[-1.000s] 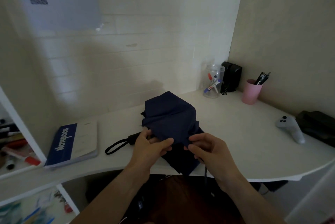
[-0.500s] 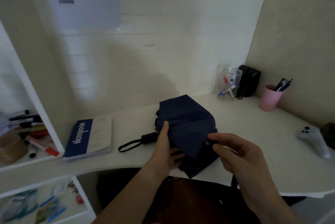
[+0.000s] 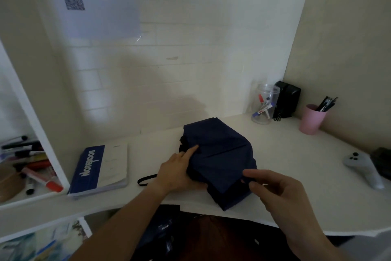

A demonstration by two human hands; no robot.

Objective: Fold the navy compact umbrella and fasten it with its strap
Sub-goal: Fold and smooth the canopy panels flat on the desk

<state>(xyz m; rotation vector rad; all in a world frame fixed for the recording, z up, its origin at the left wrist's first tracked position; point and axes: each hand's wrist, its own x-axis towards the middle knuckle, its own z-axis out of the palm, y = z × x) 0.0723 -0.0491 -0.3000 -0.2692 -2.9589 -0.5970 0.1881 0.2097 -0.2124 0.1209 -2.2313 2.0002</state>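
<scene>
The navy compact umbrella (image 3: 220, 155) lies collapsed on the white desk (image 3: 285, 155), its loose fabric bunched and its lower end hanging over the front edge. A black wrist loop (image 3: 146, 180) sticks out to the left from its handle. My left hand (image 3: 179, 172) grips the umbrella's left side, index finger stretched along the fabric. My right hand (image 3: 277, 191) pinches the fabric's right edge between thumb and fingers. The fastening strap is not clearly visible.
A blue-and-white notebook (image 3: 99, 169) lies left of the umbrella. A clear jar of markers (image 3: 264, 104), a black box (image 3: 286, 99) and a pink pen cup (image 3: 311, 119) stand at the back right. A grey controller (image 3: 361, 167) lies far right. Shelves with markers (image 3: 36, 167) at left.
My left hand shifted from the fabric's front edge to the umbrella's left side, index finger now extended. My right hand moved right along the fabric edge. The view panned left.
</scene>
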